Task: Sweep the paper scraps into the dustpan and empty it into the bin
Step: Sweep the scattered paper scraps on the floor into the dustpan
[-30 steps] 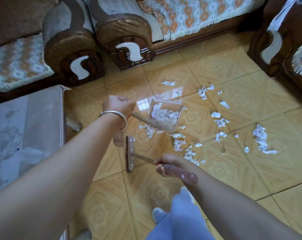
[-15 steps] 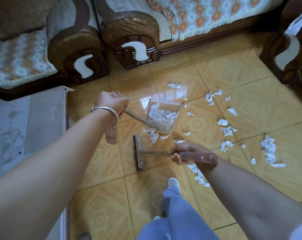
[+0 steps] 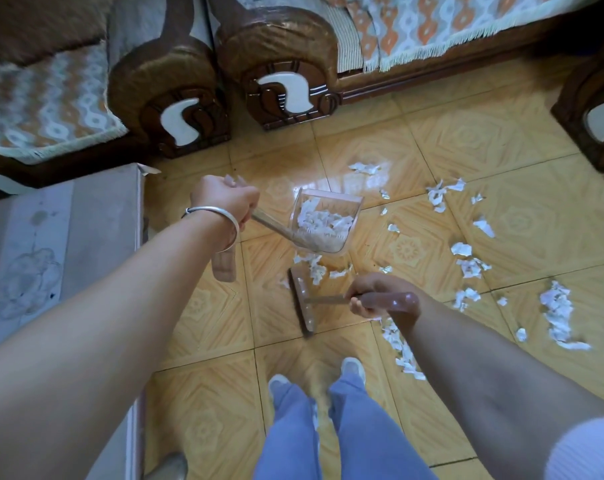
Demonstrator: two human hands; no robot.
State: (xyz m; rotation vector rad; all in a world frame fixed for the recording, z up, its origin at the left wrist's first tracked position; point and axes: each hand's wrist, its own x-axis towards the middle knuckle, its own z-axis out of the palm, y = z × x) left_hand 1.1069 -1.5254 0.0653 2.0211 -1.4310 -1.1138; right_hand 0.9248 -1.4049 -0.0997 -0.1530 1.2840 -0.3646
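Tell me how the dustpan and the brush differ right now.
The dustpan is clear, scoop-shaped and holds paper scraps; the brush is a flat bar and carries none. The left hand holds the dustpan, the right hand the brush. Both have long translucent handles.

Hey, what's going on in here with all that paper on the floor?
Someone is sweeping up torn paper. Their left hand holds a clear dustpan by its handle, already partly filled with scraps. Their right hand grips a small brush, its head on the tiled floor just below the dustpan beside a few scraps. Plenty of paper scraps are still scattered to the right. No bin is in view.
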